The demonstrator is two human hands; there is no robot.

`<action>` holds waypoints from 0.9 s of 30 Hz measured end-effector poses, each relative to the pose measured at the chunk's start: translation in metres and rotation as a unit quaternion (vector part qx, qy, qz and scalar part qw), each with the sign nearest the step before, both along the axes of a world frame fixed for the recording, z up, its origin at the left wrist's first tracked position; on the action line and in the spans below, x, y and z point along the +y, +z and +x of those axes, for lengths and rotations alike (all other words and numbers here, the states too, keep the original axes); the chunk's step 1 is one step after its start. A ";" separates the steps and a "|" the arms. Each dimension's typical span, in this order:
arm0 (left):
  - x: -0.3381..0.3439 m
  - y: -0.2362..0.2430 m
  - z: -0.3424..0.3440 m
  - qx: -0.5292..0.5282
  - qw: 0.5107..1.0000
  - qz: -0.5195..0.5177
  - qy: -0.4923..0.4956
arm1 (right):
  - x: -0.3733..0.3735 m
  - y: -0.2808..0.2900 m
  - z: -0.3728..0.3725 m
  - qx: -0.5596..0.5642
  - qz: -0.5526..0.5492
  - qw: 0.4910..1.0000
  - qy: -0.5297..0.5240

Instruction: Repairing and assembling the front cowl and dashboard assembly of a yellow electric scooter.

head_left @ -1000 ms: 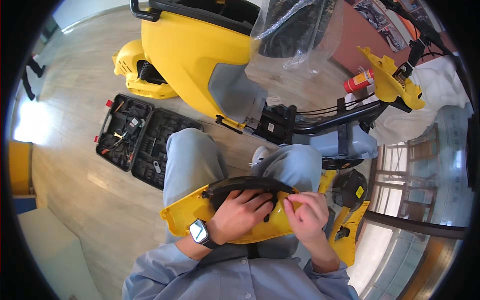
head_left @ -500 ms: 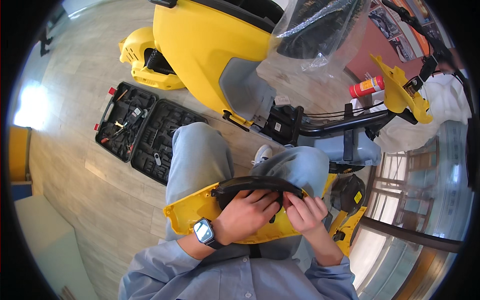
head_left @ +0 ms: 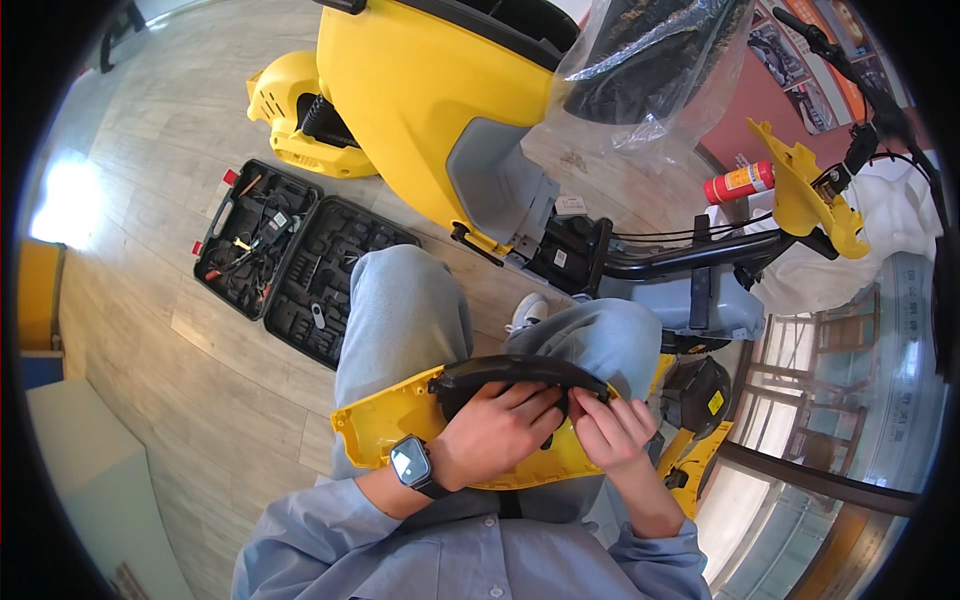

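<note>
Left hand [head_left: 500, 435] curls under the yellow shell's [head_left: 375, 425] black arch [head_left: 515, 370]; right hand [head_left: 615, 435] bunches at its end (true clasp hidden, undetermined). Opened toolcase [head_left: 350, 222] lies on plank floor [head_left: 190, 370].

From my end, the left hand [head_left: 497, 432] hides what its fingers meet inside the black curved part [head_left: 520, 368], and I can't tell whether the right hand [head_left: 612, 432] pinches anything. My view's upper edge crops the black-topped yellow body [head_left: 420, 90]; most tools [head_left: 245, 262] look too small to identify.
</note>
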State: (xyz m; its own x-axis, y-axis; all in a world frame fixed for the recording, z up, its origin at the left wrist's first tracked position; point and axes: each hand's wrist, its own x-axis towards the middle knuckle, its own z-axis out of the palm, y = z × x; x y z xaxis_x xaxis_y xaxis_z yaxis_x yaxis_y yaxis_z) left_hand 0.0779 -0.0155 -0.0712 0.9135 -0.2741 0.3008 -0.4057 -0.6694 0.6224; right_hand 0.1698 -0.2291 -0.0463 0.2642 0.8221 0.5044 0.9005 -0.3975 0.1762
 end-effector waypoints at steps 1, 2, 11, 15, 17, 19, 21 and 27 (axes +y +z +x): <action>0.000 0.002 0.001 -0.007 1.000 0.009 0.003 | 0.001 0.001 0.000 0.012 -0.005 1.000 -0.009; 0.000 0.003 0.001 -0.014 1.000 0.017 0.005 | 0.002 0.002 -0.001 0.023 -0.011 1.000 -0.018; -0.001 -0.001 -0.001 -0.027 0.999 0.008 0.022 | 0.003 0.009 -0.011 0.071 -0.036 0.996 -0.051; -0.002 0.002 -0.001 -0.023 0.999 0.009 0.024 | 0.002 0.011 -0.014 0.086 -0.023 0.994 -0.058; -0.001 0.003 -0.001 -0.016 0.999 0.021 0.017 | -0.002 0.007 -0.015 0.149 0.089 0.984 -0.038; -0.002 0.003 -0.001 -0.019 0.999 0.026 0.014 | -0.006 0.011 -0.025 0.216 0.156 0.961 -0.072; -0.003 0.003 0.000 -0.021 0.999 0.030 0.011 | -0.008 0.018 -0.028 0.281 0.222 0.928 -0.105; -0.002 0.005 0.001 -0.037 0.999 -0.024 0.028 | -0.003 0.038 -0.034 0.420 0.291 0.834 -0.208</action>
